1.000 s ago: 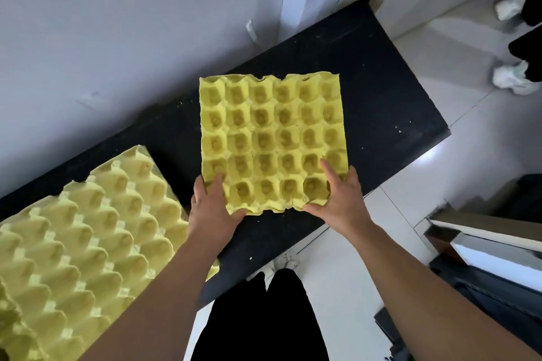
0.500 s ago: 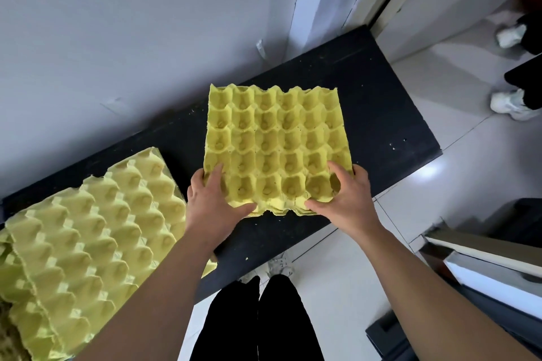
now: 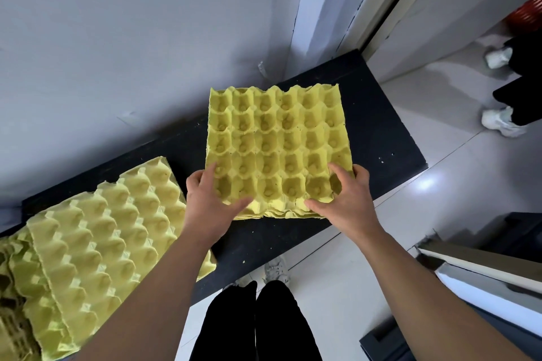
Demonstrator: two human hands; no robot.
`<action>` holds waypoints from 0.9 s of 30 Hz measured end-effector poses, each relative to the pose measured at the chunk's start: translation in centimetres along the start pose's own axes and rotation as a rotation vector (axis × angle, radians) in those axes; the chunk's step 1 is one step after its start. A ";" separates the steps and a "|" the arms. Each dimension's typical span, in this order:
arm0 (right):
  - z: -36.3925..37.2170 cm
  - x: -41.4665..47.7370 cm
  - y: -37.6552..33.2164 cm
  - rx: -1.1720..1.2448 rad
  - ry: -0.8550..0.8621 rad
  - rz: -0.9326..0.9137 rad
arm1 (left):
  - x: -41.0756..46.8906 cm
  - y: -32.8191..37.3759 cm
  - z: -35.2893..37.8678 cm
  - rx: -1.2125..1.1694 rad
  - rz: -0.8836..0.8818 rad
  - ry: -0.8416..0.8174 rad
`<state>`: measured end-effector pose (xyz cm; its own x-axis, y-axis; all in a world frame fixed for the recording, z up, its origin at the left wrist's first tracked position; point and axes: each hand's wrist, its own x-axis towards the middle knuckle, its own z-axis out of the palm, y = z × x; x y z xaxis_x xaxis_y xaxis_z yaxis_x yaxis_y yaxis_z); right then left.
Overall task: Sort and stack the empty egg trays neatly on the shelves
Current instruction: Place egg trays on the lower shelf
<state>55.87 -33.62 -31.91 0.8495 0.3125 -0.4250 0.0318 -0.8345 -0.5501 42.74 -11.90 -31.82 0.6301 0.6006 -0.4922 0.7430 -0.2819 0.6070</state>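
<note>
Nearest on the black shelf (image 3: 381, 132), at its left end and overhanging its front edge, lies a paler pile of trays (image 3: 111, 231), domes up and fanned unevenly.

Further along the front edge of the shelf, toward its middle, both hands hold the yellow tray stack (image 3: 278, 149). The left hand (image 3: 209, 202) takes the near left corner and the right hand (image 3: 346, 199) the near right corner. Each has its fingers spread over the top cups and its thumb laid along the layered near rim, a wide, shallow hold rather than a tight pinch. The stack sits cups up on the shelf, or just above it; I cannot tell whether its underside touches. Its near rim shows several nested sheets, slightly out of line.

Moulded pulp like this is probably very light and fairly stiff across the cups, but crumbly at the rims. Specks scattered on the shelf suggest it sheds. The surface looks rough, so slipping seems unlikely. Tearing a corner or letting the nested sheets shear apart looks like the greater risk. The two near corners, or better the two opposite side rims, give the best hold, with fingers beneath to carry all the layers together.

The far rim of the stack lies close to the back of the shelf, where it meets the grey wall (image 3: 146, 38).
</note>
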 end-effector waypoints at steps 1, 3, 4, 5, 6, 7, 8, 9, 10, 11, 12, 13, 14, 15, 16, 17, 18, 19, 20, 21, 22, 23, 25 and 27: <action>-0.3 0.0 0.0 0.007 -0.005 -0.002 | 0.1 0.0 -0.2 -0.059 -0.005 0.003; -0.8 -0.1 0.1 0.023 -0.017 -0.001 | 0.2 0.0 -0.5 -0.144 0.003 -0.004; -1.0 -0.1 0.0 0.029 -0.022 -0.002 | 0.2 -0.1 -0.6 -0.181 0.009 -0.014; -1.3 -0.1 -0.1 0.032 -0.027 -0.004 | 0.2 -0.1 -0.8 -0.222 0.000 -0.035; -1.6 -0.2 -0.2 0.032 -0.034 -0.008 | 0.0 0.0 -1.1 -0.273 -0.020 -0.058; -2.0 -0.3 -0.3 0.033 -0.040 -0.012 | -0.1 0.1 -1.3 -0.329 -0.044 -0.077; -2.4 -0.4 -0.4 0.039 -0.048 -0.014 | -0.2 0.1 -1.6 -0.384 -0.061 -0.087; -2.9 -0.5 -0.6 0.049 -0.056 -0.017 | -0.3 0.2 -1.9 -0.432 -0.067 -0.092; -3.4 -0.7 -0.8 0.061 -0.062 -0.021 | -0.4 0.3 -2.2 -0.469 -0.064 -0.098; -3.9 -0.8 -1.0 0.074 -0.066 -0.024 | -0.6 0.5 -2.5 -0.495 -0.063 -0.103; -4.3 -1.0 -1.3 0.088 -0.067 -0.027 | -0.8 0.7 -2.8 -0.519 -0.059 -0.102; -4.7 -1.2 -1.6 0.100 -0.066 -0.031 | -1.0 0.9 -3.0 -0.539 -0.064 -0.096; -5.1 -1.5 -1.9 0.109 -0.064 -0.034 | -1.3 1.2 -3.3 -0.565 -0.060 -0.092; -5.4 -1.7 -2.2 0.116 -0.063 -0.036 | -1.5 1.4 -3.5 -0.592 -0.056 -0.085; -5.7 -2.0 -2.4 0.122 -0.064 -0.042 | -1.8 1.6 -3.7 -0.615 -0.050 -0.076; -6.0 -2.2 -2.7 0.128 -0.066 -0.050 | -2.2 1.8 -3.9 -0.636 -0.045 -0.064; -6.2 -2.5 -2.9 0.135 -0.070 -0.060 | -2.5 1.8 -4.1 -0.656 -0.039 -0.051; -6.5 -2.7 -3.2 0.142 -0.072 -0.067 | -2.7 1.9 -4.4 -0.678 -0.036 -0.044; -6.8 -2.9 -3.5 0.149 -0.072 -0.073 | -3.0 2.0 -4.7 -0.695 -0.033 -0.038; -7.0 -3.0 -3.8 0.155 -0.070 -0.081 | -3.3 2.1 -5.0 -0.711 -0.035 -0.033; -7.3 -3.0 -4.1 0.161 -0.069 -0.090 | -3.6 2.2 -5.5 -0.724 -0.034 -0.025; -7.6 -3.0 -4.4 0.168 -0.071 -0.101 | -4.0 2.4 -5.9 -0.735 -0.038 -0.015; -8.1 -3.1 -5.2 0.175 -0.088 -0.120 | -4.8 2.6 -6.8 -0.755 -0.035 0.010; -8.6 -3.3 -6.1 0.171 -0.113 -0.137 | -5.6 2.8 -7.9 -0.776 -0.022 0.040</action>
<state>57.36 -33.43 -20.98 0.7789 0.4744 -0.4101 0.0453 -0.6948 -0.7178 39.50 -10.15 -22.48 0.5975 0.6305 -0.4954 0.3755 0.3259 0.8677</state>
